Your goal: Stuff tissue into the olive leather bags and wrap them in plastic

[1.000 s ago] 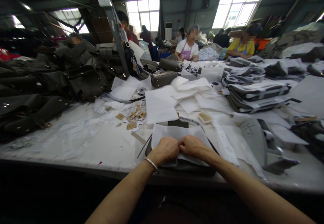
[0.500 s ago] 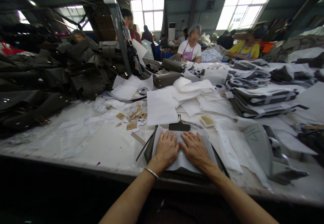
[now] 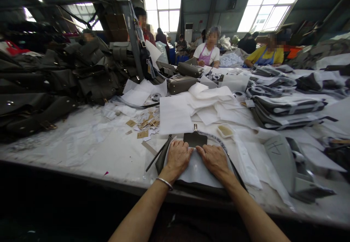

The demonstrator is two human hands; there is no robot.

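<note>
My left hand (image 3: 178, 156) and my right hand (image 3: 214, 158) lie side by side on a white sheet (image 3: 197, 171) that covers a dark grey bag (image 3: 161, 159) at the table's near edge. On both hands the fingers curl over the sheet's far edge and press it down. The bag's dark flap (image 3: 195, 138) with a metal clasp sticks out just beyond my fingertips. A silver bangle (image 3: 164, 183) circles my left wrist.
A stack of white sheets (image 3: 175, 114) lies beyond the bag, with brown tags (image 3: 144, 123) to its left and a small tray (image 3: 225, 129) to its right. Dark bags (image 3: 54, 85) pile up at left, grey pieces (image 3: 287, 105) at right. Other people sit at the far end.
My hands went from bunched together near the table edge to flat on the sheet, then slid forward to its far edge, where the fingers now curl. The bag's flap shows more.
</note>
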